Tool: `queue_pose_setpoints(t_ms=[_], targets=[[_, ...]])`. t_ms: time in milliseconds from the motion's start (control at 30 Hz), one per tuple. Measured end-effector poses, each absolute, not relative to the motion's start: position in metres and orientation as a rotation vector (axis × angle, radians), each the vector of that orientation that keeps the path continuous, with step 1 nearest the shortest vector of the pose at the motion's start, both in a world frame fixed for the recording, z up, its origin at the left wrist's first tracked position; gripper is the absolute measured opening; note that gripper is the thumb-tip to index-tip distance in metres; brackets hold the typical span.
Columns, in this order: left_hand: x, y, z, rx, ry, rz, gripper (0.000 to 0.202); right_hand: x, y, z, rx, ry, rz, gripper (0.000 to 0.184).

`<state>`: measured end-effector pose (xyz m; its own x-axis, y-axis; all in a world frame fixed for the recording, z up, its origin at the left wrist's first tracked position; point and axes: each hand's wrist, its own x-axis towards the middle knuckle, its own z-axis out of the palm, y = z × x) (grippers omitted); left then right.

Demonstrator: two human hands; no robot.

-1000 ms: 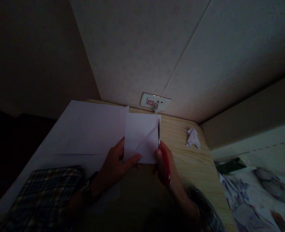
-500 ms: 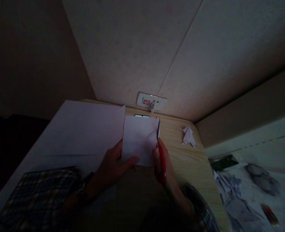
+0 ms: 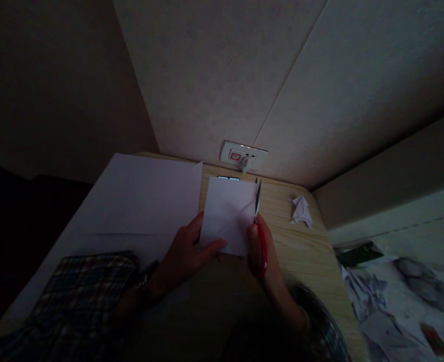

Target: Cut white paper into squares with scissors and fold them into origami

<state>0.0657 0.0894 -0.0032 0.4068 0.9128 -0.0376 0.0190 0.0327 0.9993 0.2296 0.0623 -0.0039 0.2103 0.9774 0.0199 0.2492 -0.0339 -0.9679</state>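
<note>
Between my two hands is a piece of white paper [image 3: 227,208], with a faint diagonal crease across its right part. My left hand [image 3: 192,249] grips its lower left corner, thumb on top and fingers underneath. In my right hand [image 3: 265,251] is a pair of scissors [image 3: 262,254] with red handles. Their blades point away from me at the paper's right edge, with the tips a little apart. Just beyond the paper, the top edge of a lit phone [image 3: 228,178] shows; the rest of it is hidden.
Large white sheets [image 3: 150,196] cover the left of the wooden table [image 3: 286,241]. A folded paper figure [image 3: 301,211] sits at the right. Behind is a wall socket [image 3: 243,155] with a plug in it. Crumpled paper [image 3: 380,311] lies lower at the far right.
The scissor blades, mostly hidden by the paper's right edge before, now show and stand apart at the tips. The whole view has shifted slightly, moving things to the right.
</note>
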Motion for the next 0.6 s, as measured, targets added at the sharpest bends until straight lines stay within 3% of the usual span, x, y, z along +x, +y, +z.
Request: queue_pose_setpoints(t_ms=[300,600], targets=[[0.066,0.09,-0.003,1.373,0.909,0.882,0.031,0.229,0.06,-0.001,-1.506,-1.22,0.976,0.037],[0.063,0.094,-0.001,1.469,0.99,0.854,0.034,0.256,0.077,0.008,-1.639,-1.228,0.79,0.042]])
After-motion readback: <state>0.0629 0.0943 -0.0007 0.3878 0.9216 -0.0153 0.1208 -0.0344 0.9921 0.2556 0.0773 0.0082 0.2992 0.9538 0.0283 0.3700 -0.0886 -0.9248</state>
